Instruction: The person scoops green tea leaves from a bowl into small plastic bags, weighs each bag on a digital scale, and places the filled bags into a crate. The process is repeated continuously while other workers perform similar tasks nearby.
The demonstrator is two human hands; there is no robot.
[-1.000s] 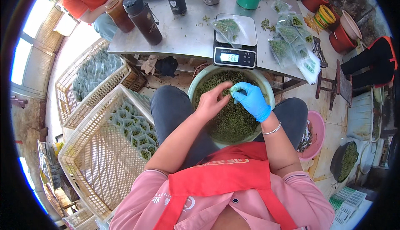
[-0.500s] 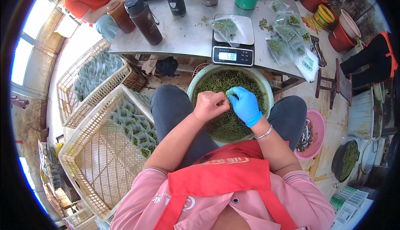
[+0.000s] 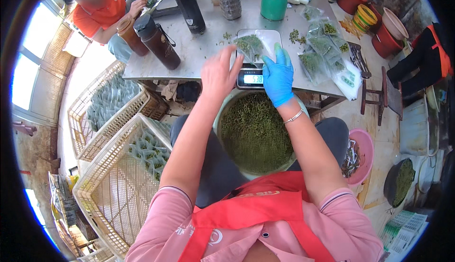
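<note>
A clear plastic bag with green buds lies on the pan of a digital scale at the table's near edge. My bare left hand reaches over the scale's left side, slightly blurred, thumb and fingers apart beside the bag. At the right side of the scale is my right hand in a blue glove. Its fingers point forward and stand apart, and nothing shows between them; the glove's fingertips look greenish. Between my knees stands a pale green basin heaped with small green buds.
Filled bags lie right of the scale. Dark bottles and a green jar stand on the metal table. Bagged crates are at my left, a pink basin at my right. A co-worker in orange holds a bag.
Both hands have moved forward from above the basin to the scale, and my fingers have spread. The co-worker has leaned in and stretched an arm across the table's far side.
</note>
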